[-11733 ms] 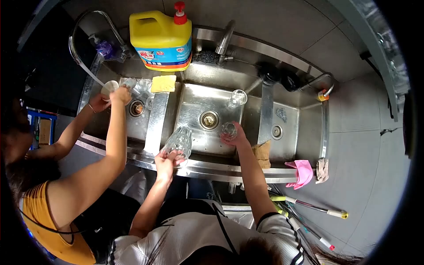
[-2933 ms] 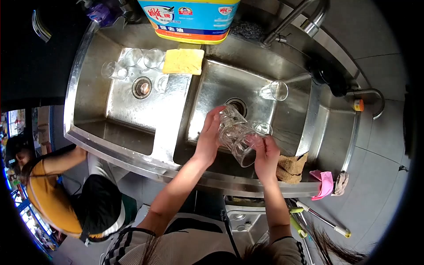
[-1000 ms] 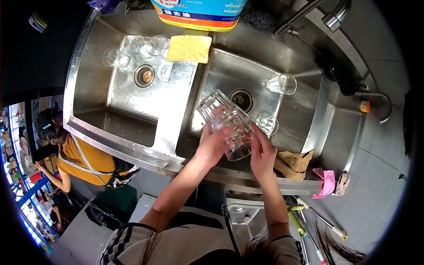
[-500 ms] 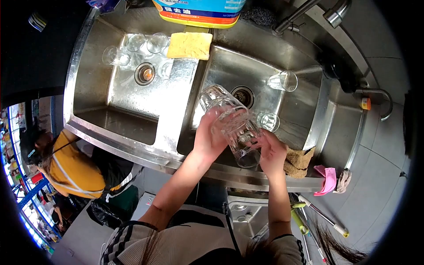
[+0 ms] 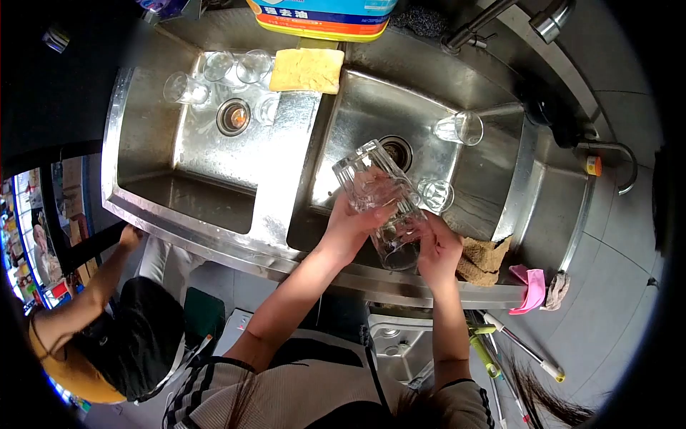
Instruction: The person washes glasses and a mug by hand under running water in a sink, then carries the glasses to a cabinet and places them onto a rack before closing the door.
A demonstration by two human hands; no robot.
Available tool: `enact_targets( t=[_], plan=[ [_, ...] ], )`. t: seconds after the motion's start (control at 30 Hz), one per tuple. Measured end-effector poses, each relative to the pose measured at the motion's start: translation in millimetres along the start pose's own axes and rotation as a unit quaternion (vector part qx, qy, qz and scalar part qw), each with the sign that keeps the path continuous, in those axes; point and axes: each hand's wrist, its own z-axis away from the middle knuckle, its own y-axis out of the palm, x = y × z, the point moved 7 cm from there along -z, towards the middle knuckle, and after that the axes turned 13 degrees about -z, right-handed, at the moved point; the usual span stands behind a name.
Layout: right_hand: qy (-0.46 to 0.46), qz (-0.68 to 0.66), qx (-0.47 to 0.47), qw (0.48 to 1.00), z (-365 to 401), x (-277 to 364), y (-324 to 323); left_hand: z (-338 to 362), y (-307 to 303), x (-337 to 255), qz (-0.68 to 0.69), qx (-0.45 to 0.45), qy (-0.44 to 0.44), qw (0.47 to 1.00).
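Over the right basin of the metal sink (image 5: pixel 493 214), I hold two clear glasses end to end, tilted. My left hand (image 5: pixel 361 222) wraps around the upper faceted glass (image 5: pixel 361 166), whose thick end points toward the drain. Fingers of my right hand (image 5: pixel 437 250) close on the lower glass (image 5: pixel 397 254) near its side. Where the two glasses meet is partly hidden by my left fingers. Just beyond my right hand a small glass (image 5: pixel 435 195) stands in the basin, and another glass (image 5: pixel 461 129) lies farther back.
Several glasses (image 5: pixel 254 66) sit in the left basin around its drain (image 5: pixel 234 117). A yellow sponge (image 5: pixel 307 70) rests on the divider. A detergent jug (image 5: pixel 321 18), brown cloth (image 5: pixel 484 261), pink cloth (image 5: pixel 527 289) and faucet (image 5: pixel 550 21) surround the sink. Another person's arm (image 5: pixel 93 293) reaches its left corner.
The upper glass has swung slightly right and stands steeper, with my left hand shifted along it. The person at the left has bent lower, an arm now at the sink's edge.
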Motion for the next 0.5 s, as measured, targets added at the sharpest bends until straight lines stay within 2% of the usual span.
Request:
enact_targets(
  t=[0.13,0.33,0.4,0.5],
  plan=[
    [0.012,-0.005,-0.013,1.0,1.6,-4.0,-2.2,1.6,9.2,-11.9,-0.012,0.006,0.019,1.0],
    [0.017,-0.032,-0.033,0.999,-0.6,-4.5,1.7,1.9,6.0,-7.7,0.0,0.005,-0.011,1.0],
    [0.029,-0.056,-0.037,0.997,-3.0,-3.7,4.1,1.4,2.7,1.8,0.042,-0.003,-0.058,0.997],
    [0.057,0.011,-0.022,0.998,-6.2,1.8,5.8,0.3,-3.3,12.5,0.092,0.003,-0.092,0.991]
  ],
)
